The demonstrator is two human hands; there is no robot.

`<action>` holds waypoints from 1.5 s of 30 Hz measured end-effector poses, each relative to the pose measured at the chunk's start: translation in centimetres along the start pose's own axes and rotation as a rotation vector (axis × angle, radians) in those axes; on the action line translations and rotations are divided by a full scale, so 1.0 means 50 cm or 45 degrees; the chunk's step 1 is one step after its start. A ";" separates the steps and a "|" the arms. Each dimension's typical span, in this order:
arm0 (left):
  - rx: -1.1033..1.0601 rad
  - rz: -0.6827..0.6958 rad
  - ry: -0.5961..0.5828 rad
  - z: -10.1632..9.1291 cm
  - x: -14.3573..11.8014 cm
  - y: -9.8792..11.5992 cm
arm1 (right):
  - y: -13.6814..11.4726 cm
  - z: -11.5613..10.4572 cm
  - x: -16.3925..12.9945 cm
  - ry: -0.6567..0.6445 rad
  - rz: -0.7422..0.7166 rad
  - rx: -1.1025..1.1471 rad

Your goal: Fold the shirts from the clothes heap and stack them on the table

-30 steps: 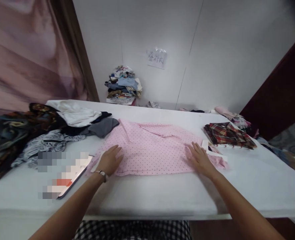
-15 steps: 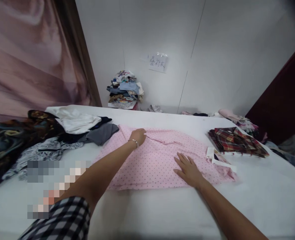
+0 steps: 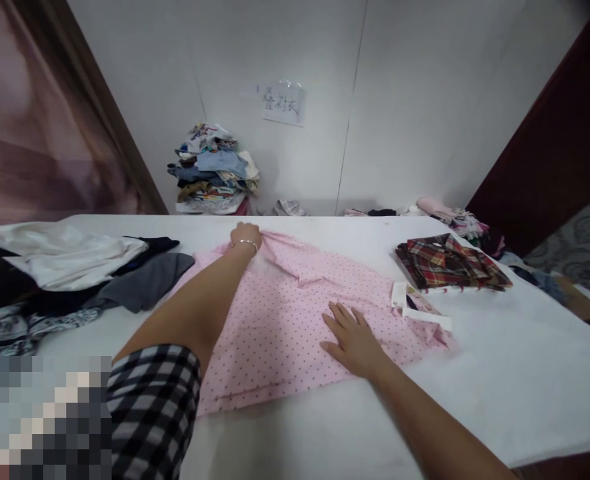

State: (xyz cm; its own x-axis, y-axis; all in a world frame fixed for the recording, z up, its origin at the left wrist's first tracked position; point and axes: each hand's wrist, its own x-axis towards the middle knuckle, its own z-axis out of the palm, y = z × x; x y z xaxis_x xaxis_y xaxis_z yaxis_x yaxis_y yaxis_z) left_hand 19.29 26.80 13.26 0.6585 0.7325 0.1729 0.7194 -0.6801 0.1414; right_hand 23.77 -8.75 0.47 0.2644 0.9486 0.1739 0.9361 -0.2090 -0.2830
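A pink dotted shirt [image 3: 295,313] lies spread flat on the white table [image 3: 499,387]. My left hand [image 3: 245,236] reaches across to the shirt's far edge and is closed on the fabric there; a bracelet circles that wrist. My right hand [image 3: 353,338] rests flat on the shirt's near middle, fingers spread, pressing it down. A white collar piece [image 3: 415,308] shows at the shirt's right end.
A folded red plaid garment [image 3: 449,261] lies at the right. Loose clothes, white, grey and dark [image 3: 85,273], are heaped at the left. A stack of folded clothes [image 3: 213,170] stands against the back wall under a paper sign [image 3: 283,103].
My left hand went from the shirt's near left corner to its far edge and gripped the fabric. My right hand slid leftward onto the shirt's middle. The view shifted right.
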 end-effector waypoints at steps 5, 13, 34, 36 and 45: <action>-0.047 0.057 0.232 -0.124 0.036 0.102 | -0.004 -0.014 0.003 -0.041 0.046 0.101; -0.516 0.564 -0.276 -0.108 -0.282 0.212 | -0.021 -0.046 -0.001 0.303 0.373 1.188; -0.030 0.398 -0.340 0.038 -0.119 -0.092 | 0.076 -0.269 0.192 0.873 0.402 2.109; 0.033 0.419 -0.355 0.050 -0.098 -0.097 | 0.093 -0.287 0.218 0.878 0.422 2.042; 0.241 0.292 -0.500 0.071 -0.006 -0.149 | 0.147 -0.312 0.278 0.998 0.515 1.929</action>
State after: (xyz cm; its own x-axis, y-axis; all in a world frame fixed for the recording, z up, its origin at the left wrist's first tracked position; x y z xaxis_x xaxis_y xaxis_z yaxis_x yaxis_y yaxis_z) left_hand 14.53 31.75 8.69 0.8122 0.5455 -0.2069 0.5494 -0.8345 -0.0436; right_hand 37.94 -0.82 15.54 0.8724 0.4736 0.1209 -0.1136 0.4371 -0.8922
